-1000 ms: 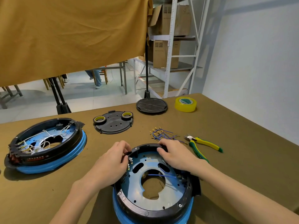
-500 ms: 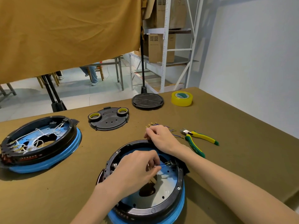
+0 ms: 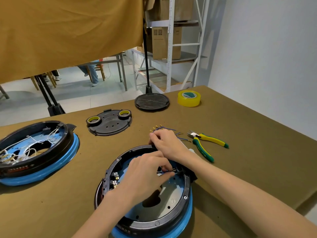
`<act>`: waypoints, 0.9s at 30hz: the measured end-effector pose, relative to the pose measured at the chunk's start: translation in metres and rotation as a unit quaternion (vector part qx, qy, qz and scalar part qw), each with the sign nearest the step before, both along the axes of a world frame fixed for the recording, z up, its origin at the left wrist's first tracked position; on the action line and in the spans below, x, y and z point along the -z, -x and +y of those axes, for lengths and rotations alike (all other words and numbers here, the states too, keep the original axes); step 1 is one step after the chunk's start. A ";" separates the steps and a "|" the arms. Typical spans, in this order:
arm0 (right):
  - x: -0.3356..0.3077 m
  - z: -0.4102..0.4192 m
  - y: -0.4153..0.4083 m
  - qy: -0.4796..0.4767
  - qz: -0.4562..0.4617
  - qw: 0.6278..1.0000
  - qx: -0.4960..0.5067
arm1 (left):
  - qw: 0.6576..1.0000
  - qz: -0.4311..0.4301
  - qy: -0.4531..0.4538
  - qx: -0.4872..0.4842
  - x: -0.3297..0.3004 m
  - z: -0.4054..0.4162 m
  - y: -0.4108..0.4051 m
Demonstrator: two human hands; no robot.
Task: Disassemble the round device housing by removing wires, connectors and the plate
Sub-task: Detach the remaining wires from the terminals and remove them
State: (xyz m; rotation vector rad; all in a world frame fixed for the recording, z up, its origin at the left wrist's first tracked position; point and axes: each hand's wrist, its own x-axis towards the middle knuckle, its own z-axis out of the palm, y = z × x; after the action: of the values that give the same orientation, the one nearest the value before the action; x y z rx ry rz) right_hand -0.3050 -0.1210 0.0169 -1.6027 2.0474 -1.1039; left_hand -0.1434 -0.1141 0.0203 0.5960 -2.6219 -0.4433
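The table (image 3: 240, 169), covered in brown cloth, runs to an edge at the far side and drops off close by on the right. On it, nearest the person, sits the round housing (image 3: 171, 219), black rim over a blue ring, with its blue plate (image 3: 173, 189) bolted inside. A second housing (image 3: 39, 162), full of white wires, lies well apart to the left; a black cover (image 3: 109, 125) and a black disc (image 3: 151, 102) lie farther back, with a tape roll (image 3: 189, 98) beyond.

The left hand (image 3: 145, 176) reaches into the housing and pinches a blue wire (image 3: 163, 172) near its connector at the right inner wall. The right hand (image 3: 166, 143) rests over the far rim, fingers curled at the loose wires (image 3: 164, 128) piled just behind; whether it grips one is hard to tell, since the fingertips are hidden.

The step in hand looks like pulling this wire's connector free. It would go best with the pinch kept on the metal end, not the wire, and a straight pull along the terminal while the other hand steadies the rim.

The pliers (image 3: 204, 143) lie just beside the right wrist, so that side is crowded. Open cloth lies in front of the left housing and toward the right edge
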 end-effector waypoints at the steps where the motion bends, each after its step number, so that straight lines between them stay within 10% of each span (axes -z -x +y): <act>1: 0.000 0.000 0.000 0.003 -0.001 1.000 0.004 | 1.000 0.007 0.000 0.004 0.000 0.001 -0.001; 19: -0.001 0.006 -0.002 0.005 0.034 0.999 0.012 | 0.998 0.035 -0.043 0.011 0.004 0.001 -0.006; 27: -0.003 0.006 -0.001 0.002 0.029 1.000 0.006 | 0.979 0.175 -0.103 -0.015 -0.004 -0.004 -0.006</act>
State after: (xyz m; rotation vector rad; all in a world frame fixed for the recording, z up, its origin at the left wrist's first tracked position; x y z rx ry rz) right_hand -0.3037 -0.1150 0.0201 -1.6451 2.0954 -1.0790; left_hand -0.1377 -0.1180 0.0245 0.5643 -2.2457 -0.7448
